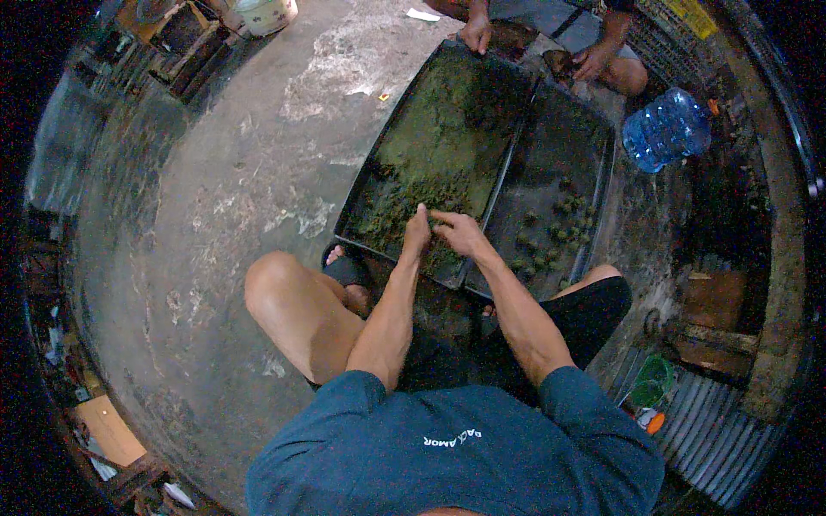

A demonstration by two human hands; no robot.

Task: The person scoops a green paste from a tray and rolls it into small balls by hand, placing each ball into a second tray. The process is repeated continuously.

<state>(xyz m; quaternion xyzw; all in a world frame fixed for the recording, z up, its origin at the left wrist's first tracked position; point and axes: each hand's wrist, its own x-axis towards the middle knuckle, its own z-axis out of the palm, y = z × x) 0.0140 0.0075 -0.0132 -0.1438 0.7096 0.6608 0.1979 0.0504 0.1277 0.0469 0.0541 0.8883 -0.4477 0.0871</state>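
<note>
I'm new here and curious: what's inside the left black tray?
The left black tray holds greenish, earthlike material, lumpier at the near end. The left hand and right hand cover some; anything buried is hidden.

Head-worn fisheye view, steeply downward from close above.

The floor (224, 189) is grey with pale patches. On it, one black tray (379, 250) sits beneath both hands, another tray (546, 163) just right of the right hand (460, 234). Beyond that hand, rightward, rests a bottle (667, 129); a white scrap (422, 15) lies far ahead.
</note>
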